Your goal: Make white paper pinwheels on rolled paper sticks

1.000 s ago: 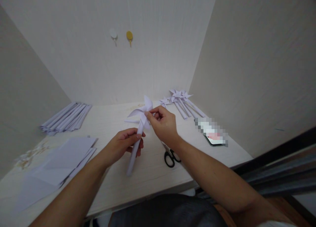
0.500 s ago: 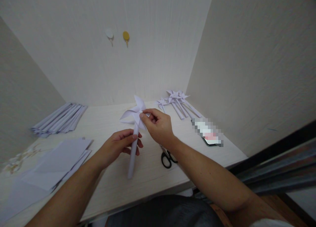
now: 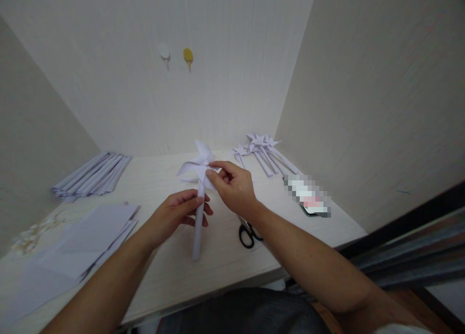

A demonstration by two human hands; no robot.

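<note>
I hold a white paper pinwheel (image 3: pixel 198 165) above the desk, near its middle. My left hand (image 3: pixel 178 214) is wrapped round the rolled paper stick (image 3: pixel 197 237), just under the wheel. My right hand (image 3: pixel 234 188) pinches the centre of the wheel with thumb and forefinger, its other fingers curled. The blades fan out to the left and upward from the pinch. The stick's lower end points down toward the desk's front edge.
Black-handled scissors (image 3: pixel 247 234) lie on the desk (image 3: pixel 167 271) under my right forearm. Finished pinwheels (image 3: pixel 263 150) lie at the back right, rolled paper sticks (image 3: pixel 92 174) at the back left, flat sheets (image 3: pixel 83 237) at the front left. A phone (image 3: pixel 308 198) lies right. Walls enclose three sides.
The pinwheel has come a little lower and toward me, and its stick has turned more upright. Both hands keep their grip.
</note>
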